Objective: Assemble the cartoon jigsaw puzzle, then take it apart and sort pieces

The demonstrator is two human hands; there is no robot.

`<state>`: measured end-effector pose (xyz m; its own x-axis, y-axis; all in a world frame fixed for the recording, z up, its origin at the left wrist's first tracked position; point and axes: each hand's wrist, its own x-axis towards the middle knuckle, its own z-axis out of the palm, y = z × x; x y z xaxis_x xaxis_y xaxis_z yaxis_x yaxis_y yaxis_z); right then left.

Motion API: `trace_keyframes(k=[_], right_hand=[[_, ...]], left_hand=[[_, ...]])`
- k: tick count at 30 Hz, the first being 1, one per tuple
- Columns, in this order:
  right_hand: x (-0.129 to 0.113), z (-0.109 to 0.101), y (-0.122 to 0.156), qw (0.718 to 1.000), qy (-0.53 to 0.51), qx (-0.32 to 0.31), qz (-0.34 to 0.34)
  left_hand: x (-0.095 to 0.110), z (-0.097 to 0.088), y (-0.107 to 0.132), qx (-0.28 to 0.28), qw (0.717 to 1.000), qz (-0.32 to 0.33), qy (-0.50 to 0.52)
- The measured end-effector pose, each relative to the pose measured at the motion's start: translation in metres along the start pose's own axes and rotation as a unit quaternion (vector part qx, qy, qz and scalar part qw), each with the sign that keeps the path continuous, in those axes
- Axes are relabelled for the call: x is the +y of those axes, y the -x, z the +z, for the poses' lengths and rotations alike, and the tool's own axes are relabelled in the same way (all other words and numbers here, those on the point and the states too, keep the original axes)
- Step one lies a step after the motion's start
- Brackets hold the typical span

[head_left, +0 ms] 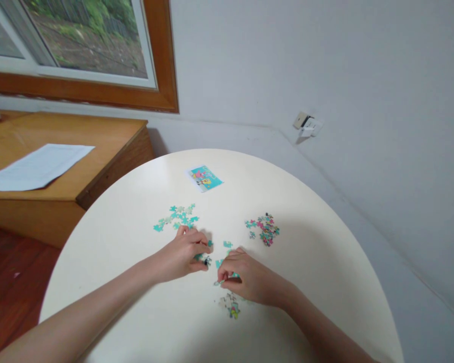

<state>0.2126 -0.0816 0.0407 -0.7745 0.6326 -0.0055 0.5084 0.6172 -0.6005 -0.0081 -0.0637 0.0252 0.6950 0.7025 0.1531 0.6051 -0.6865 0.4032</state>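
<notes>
The round white surface [166, 322] is carrying a cartoon picture card [205, 178], teal with pink and yellow figures; the card is serving as landmark for all positions below.

Jigsaw pieces are lying in several loose groups, all on the person's side of the card. The teal-and-pale group [182, 217] is spreading just nearer than the card and to its left. The multicoloured group [267, 233], mixing pink, teal and dark bits, is sitting nearer than the card and to its right, partly heaped. The pale-and-yellow group [233, 310] is lying farthest from the card, slightly right of it. A single teal piece [227, 244] is resting between the card and that group, with another teal piece [219, 263] lying just nearer the person.

Left hand [183, 253]: reaching in nearer than the card, to its left. The thumb and index finger are curving about a dark-and-white piece [208, 261]; cannot tell whether they are gripping it.

Right hand [249, 276]: working nearer than the card, to its right. Its fingers [227, 267] are curling inward and pinching a small pale piece [217, 283] at the tips; more teal is showing partly hidden under the hand.

Surroundings: a wooden desk [109, 131] is standing well left of the card, bearing a paper sheet [38, 166]. A wall outlet [300, 120] is showing beyond the card, to its right.
</notes>
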Motion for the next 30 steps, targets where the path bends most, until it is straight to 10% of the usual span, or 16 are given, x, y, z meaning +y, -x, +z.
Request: trace_keyframes(k=[13, 30], right_hand=[[0.041, -0.044, 0.006, 0.957, -0.009, 0.142, 0.251], [0.041, -0.045, 0.009, 0.938, 0.091, 0.097, 0.319]], left_hand=[[0.007, 0.0, -0.002, 0.008, 1.0, -0.014, 0.026], [0.004, 0.007, -0.002, 0.027, 0.999, -0.037, 0.017]])
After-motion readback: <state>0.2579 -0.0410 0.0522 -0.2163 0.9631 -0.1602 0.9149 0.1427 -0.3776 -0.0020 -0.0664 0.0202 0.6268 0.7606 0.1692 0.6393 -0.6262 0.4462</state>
